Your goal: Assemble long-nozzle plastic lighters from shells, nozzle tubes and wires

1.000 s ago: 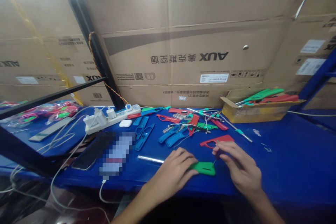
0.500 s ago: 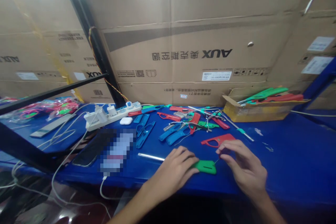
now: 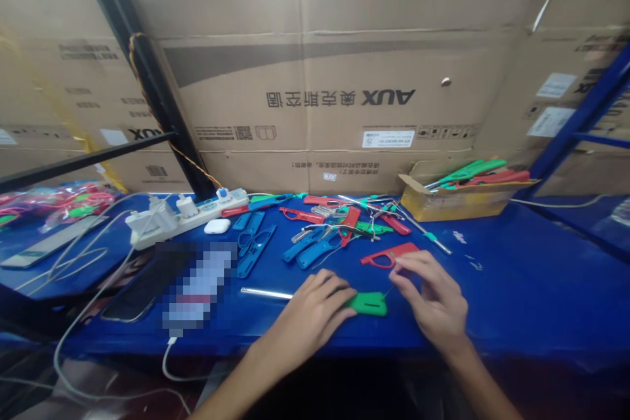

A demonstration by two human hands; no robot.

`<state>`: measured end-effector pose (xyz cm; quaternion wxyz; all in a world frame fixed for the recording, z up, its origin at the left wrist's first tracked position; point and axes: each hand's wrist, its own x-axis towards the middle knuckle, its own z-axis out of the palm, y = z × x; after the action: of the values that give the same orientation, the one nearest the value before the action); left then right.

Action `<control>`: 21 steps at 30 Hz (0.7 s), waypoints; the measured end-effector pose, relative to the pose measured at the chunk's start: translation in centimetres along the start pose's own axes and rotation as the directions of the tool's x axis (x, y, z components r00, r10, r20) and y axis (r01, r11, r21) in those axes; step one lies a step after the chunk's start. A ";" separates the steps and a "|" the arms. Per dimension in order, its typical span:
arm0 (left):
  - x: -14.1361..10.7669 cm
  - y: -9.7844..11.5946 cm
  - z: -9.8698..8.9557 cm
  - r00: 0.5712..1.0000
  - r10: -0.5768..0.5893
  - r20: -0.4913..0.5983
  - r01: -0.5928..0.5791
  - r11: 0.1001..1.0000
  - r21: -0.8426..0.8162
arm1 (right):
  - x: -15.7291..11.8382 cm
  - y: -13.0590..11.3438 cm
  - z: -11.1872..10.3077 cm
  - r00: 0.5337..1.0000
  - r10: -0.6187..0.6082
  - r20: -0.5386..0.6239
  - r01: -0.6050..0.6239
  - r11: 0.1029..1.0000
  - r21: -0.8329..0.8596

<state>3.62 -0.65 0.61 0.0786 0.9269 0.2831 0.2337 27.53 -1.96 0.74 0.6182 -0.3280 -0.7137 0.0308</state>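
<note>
My left hand (image 3: 322, 305) is closed round a green lighter handle (image 3: 370, 304), which lies flat on the blue table with a slot near its right end. A silver metal tube (image 3: 266, 293) sticks out to the left from under that hand. To the right of the handle, my right hand (image 3: 433, 295) pinches a thin wire (image 3: 388, 291) that runs down to the handle's right end. Just behind my right hand lies a red handle shell (image 3: 386, 256), partly covered by the fingers.
Blue shells (image 3: 256, 251) and a pile of red, blue and green parts (image 3: 347, 226) lie further back. An open carton (image 3: 457, 205) holds lighters at the back right. Phones (image 3: 142, 285), a white case (image 3: 217, 226) and a power strip (image 3: 162, 226) stand left.
The camera view has shifted, so the scene sits further left. My right hand has drawn slightly up and away from the green handle, and more of the wire shows between them.
</note>
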 end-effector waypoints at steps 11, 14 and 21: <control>0.0 0.0 -0.1 1.000 -0.008 0.005 0.008 1.000 0.004 | -0.1 -0.1 0.2 0.998 0.053 -0.040 -0.051 0.997 0.055; 0.0 0.0 0.0 1.000 -0.005 0.003 0.005 1.000 0.009 | -0.1 0.0 -0.1 0.999 0.040 -0.016 -0.040 0.999 0.012; 0.0 0.0 0.1 1.000 -0.005 -0.005 0.005 1.000 0.000 | -0.5 -0.1 0.1 0.995 0.090 0.045 -0.095 0.988 0.119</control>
<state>3.66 -0.62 0.56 0.0787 0.9254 0.2858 0.2360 27.41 -2.22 0.32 0.6204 -0.3221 -0.7067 0.1091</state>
